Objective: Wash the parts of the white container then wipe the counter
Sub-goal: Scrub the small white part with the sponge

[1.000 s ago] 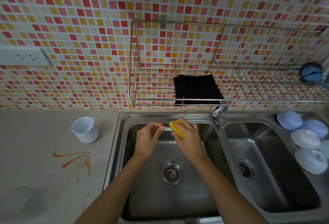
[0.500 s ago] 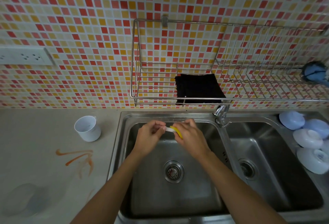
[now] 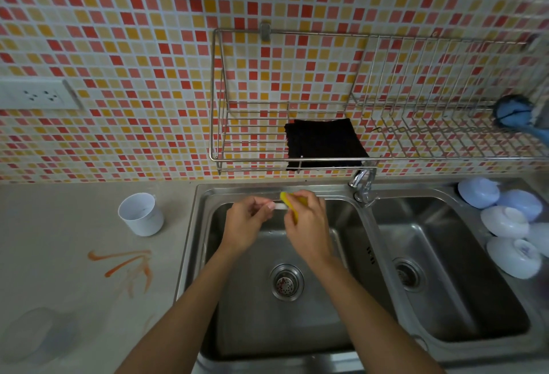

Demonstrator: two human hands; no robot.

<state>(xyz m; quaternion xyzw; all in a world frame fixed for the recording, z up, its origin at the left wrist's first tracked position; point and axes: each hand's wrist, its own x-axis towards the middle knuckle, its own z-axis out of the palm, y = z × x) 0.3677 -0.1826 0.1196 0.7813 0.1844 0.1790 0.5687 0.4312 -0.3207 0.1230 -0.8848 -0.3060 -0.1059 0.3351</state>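
Note:
Over the back of the left sink basin (image 3: 297,326), my left hand (image 3: 243,225) pinches a small thin white part (image 3: 279,206) of the container. My right hand (image 3: 307,225) grips a yellow sponge (image 3: 289,202) folded against that part. The two hands are close together, touching at the part. The white container cup (image 3: 142,214) stands upright on the counter left of the sink. Orange streaks (image 3: 124,263) stain the counter (image 3: 74,299) in front of the cup.
A tap (image 3: 363,185) stands between the two basins. A wire rack (image 3: 371,132) on the tiled wall holds a black cloth (image 3: 323,143) and a blue brush (image 3: 515,115). Several white bowls (image 3: 505,222) lie upside down right of the right basin. A wall socket (image 3: 38,95) is at the left.
The hands have stayed over the back of the left basin. The sponge has shifted a little along the white part. The cup and the stain have not moved.

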